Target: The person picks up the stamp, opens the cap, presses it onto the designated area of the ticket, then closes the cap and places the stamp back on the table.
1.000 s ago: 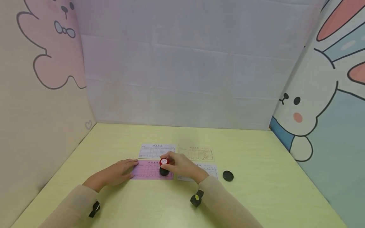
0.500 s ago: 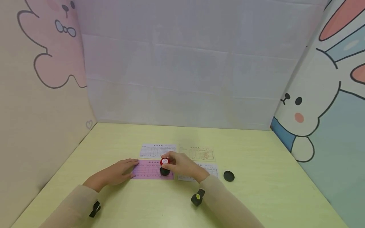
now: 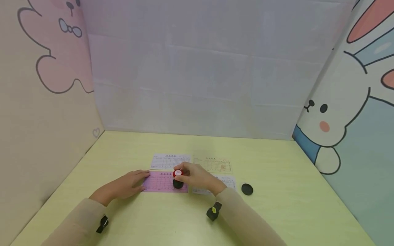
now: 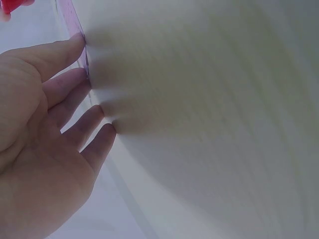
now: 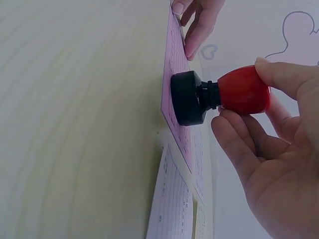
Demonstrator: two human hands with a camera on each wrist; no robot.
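Note:
A stamp with a red handle and black base (image 5: 244, 90) stands on the right part of a pink printed form (image 3: 158, 182). My right hand (image 3: 197, 176) grips the red handle between thumb and fingers; the right wrist view shows the black base against the paper. What lies under the base is hidden. At the form's left edge, my left hand (image 3: 127, 184) rests with its fingers extended, fingertips touching the paper and table in the left wrist view.
White forms lie behind the pink one (image 3: 167, 161) and to its right (image 3: 226, 182), the latter partly under my right hand. A yellowish form (image 3: 215, 165) with a red mark lies at the back right. A round black cap (image 3: 247, 189) sits farther right on the table.
Both hands and the stamp hold the same place on the pink form. Only the head view has shifted slightly.

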